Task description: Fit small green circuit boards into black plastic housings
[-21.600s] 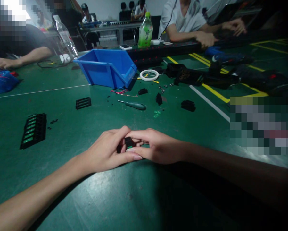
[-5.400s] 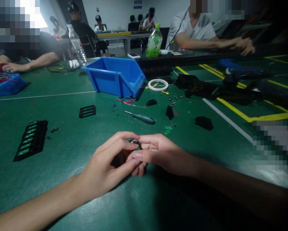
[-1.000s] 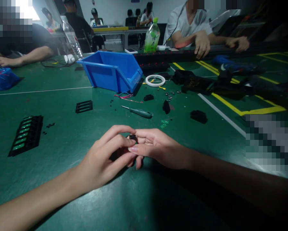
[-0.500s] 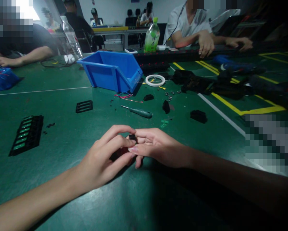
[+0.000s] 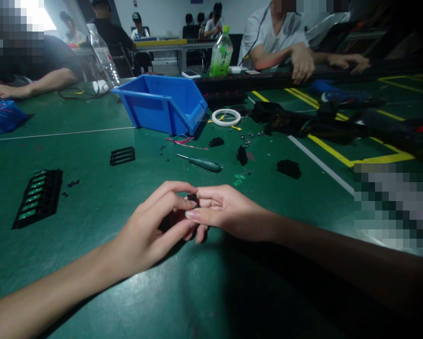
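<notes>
Both hands meet at near centre of the green desk (image 5: 91,263), wrists resting on it
left hand (image 5: 151,230): fingers curled, index and thumb tips pinched on a small black part (image 5: 192,198)
right hand (image 5: 228,214): thumb and forefinger pinching the same part from the right side, other fingers tucked under
part sits between the fingertips, just off the desk; too small and dark to tell detail
Beyond the hands: green-handled screwdriver (image 5: 201,163) lying flat, red wires (image 5: 183,140) just past it, blue bin (image 5: 162,103) further back, white tape roll (image 5: 226,117) right of the bin
Loose black pieces right of the screwdriver, e.g. black block (image 5: 288,168)
Far left: black slotted tray (image 5: 38,197) with green inserts, small black frame (image 5: 123,156) beyond it
Co-workers' arms along the far edge
</notes>
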`<state>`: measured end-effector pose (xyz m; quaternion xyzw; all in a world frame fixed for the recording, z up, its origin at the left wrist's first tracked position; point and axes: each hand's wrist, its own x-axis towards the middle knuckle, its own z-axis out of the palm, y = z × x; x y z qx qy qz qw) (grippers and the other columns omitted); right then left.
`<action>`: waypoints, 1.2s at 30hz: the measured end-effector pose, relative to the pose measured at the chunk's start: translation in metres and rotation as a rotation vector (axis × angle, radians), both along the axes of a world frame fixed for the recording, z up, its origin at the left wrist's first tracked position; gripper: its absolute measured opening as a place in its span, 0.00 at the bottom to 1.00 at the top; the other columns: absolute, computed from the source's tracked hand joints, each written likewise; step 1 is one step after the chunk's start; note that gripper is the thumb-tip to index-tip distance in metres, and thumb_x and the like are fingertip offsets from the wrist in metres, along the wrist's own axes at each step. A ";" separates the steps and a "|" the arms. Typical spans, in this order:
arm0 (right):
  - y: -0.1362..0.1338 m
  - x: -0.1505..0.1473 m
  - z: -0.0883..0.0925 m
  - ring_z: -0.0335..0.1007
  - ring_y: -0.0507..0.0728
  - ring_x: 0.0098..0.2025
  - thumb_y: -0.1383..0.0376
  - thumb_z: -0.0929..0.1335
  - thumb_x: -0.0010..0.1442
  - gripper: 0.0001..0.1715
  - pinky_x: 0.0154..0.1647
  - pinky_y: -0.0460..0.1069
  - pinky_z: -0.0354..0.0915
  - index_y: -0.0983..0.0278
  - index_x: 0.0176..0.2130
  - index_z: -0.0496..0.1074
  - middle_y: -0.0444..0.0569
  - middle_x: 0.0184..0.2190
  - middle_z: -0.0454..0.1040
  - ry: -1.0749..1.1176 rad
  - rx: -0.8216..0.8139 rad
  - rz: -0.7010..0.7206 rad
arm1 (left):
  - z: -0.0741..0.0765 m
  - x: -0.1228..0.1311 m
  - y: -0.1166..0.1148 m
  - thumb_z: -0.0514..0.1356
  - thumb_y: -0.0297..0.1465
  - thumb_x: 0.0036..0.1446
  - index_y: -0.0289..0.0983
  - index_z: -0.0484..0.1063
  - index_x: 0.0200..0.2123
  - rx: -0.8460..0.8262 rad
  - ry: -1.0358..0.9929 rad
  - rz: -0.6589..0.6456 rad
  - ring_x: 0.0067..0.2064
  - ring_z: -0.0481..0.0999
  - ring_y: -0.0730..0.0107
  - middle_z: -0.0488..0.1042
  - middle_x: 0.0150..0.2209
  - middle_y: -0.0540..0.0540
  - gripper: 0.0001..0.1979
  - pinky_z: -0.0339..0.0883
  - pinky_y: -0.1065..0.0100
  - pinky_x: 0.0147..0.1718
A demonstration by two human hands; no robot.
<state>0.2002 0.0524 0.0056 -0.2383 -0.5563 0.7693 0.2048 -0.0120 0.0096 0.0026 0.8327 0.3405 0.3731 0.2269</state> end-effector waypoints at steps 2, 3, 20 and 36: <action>0.001 0.000 0.001 0.79 0.54 0.37 0.66 0.70 0.67 0.10 0.38 0.48 0.76 0.72 0.45 0.72 0.53 0.35 0.78 -0.024 0.002 0.019 | 0.000 0.000 0.000 0.65 0.23 0.63 0.37 0.71 0.47 0.001 -0.002 0.003 0.56 0.76 0.65 0.72 0.56 0.41 0.10 0.70 0.68 0.52; 0.002 0.001 0.001 0.79 0.55 0.37 0.66 0.70 0.67 0.10 0.38 0.48 0.76 0.72 0.45 0.72 0.53 0.36 0.78 -0.027 0.001 0.028 | -0.001 0.001 0.000 0.65 0.23 0.64 0.37 0.71 0.47 0.001 -0.004 0.004 0.56 0.76 0.66 0.72 0.56 0.41 0.11 0.70 0.68 0.52; 0.003 0.003 0.003 0.79 0.57 0.39 0.63 0.70 0.67 0.13 0.40 0.51 0.76 0.71 0.47 0.72 0.56 0.39 0.78 -0.003 0.008 0.058 | -0.002 -0.001 0.000 0.66 0.24 0.63 0.38 0.71 0.47 -0.002 -0.003 -0.002 0.56 0.76 0.65 0.72 0.56 0.41 0.12 0.70 0.67 0.51; 0.004 0.003 -0.003 0.79 0.54 0.36 0.62 0.72 0.66 0.13 0.39 0.49 0.76 0.69 0.45 0.73 0.52 0.39 0.77 0.022 -0.003 0.041 | -0.001 0.000 -0.001 0.64 0.24 0.64 0.38 0.71 0.46 -0.008 0.000 -0.004 0.56 0.75 0.59 0.72 0.55 0.38 0.09 0.73 0.64 0.49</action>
